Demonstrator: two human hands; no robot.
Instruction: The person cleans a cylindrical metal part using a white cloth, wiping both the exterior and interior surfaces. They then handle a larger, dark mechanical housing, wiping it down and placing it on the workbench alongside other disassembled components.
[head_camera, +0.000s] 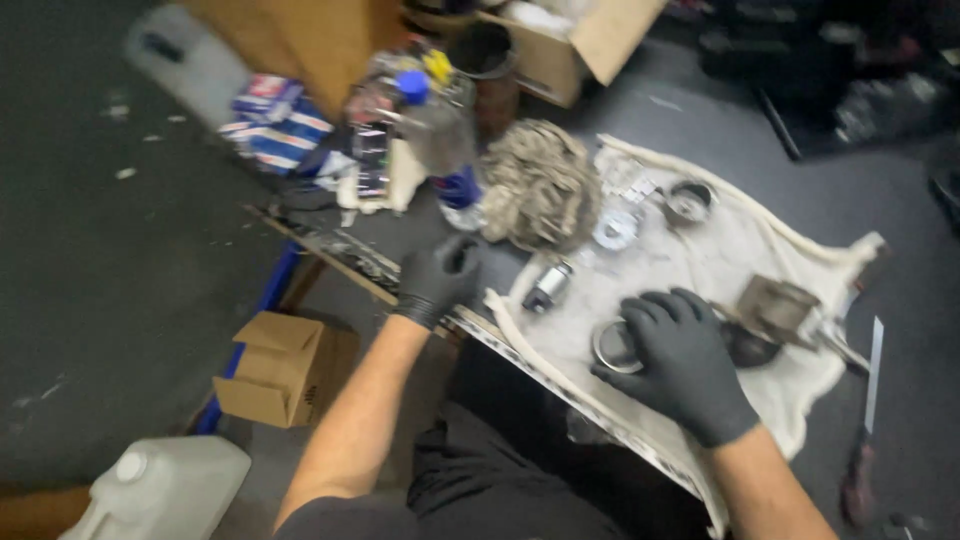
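A dark work surface carries a stained white cloth (720, 262) laid over a metal-edged board, with a heap of frayed rags (540, 185), a piston with its rod (775, 308) and a small cylindrical part (547, 285) set on or beside it. The person's gloved right hand (680, 362) lies spread, fingers open, over a metal ring (610, 347) on the cloth. The gloved left hand (437, 277) sits at the board's edge, near the cylindrical part; the blur leaves its grip undetermined.
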